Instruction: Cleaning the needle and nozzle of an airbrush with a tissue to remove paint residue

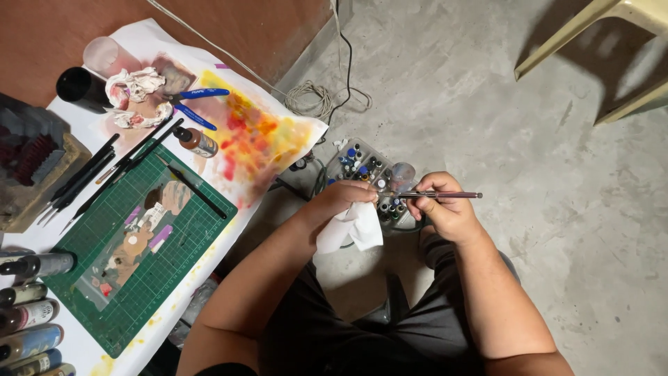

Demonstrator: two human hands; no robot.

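The concrete floor (pixel 501 125) fills most of your view, and the counter (pixel 76 348) covered in white paper runs along its left side. Everything below is placed against the green cutting mat (pixel 174 244) that lies on that counter.

Above and to the right of the mat, the paper carries a wide stain of yellow, orange and red paint (pixel 257 132). Far to the right of the mat, off the counter and down on the floor, sits a clear tray of small paint bottles (pixel 358 167), and your hands meet just over it. Below the mat's left corner a row of paint bottles (pixel 28 320) lies on its side. Left of the mat rest several dark-handled brushes (pixel 80 177). Above the mat are crumpled, stained tissues (pixel 136 94), a black cup (pixel 78 87), blue-handled pliers (pixel 195 101) and a small brown dropper bottle (pixel 197 141). On the mat's upper edge lies one thin black tool (pixel 198 189).

Your left hand (pixel 341 198) is closed around a white tissue (pixel 351 230), which hangs below it. Your right hand (pixel 445 209) is pinched shut on a slim purple brush (pixel 438 195), held level, its tip end pointing into the tissue.
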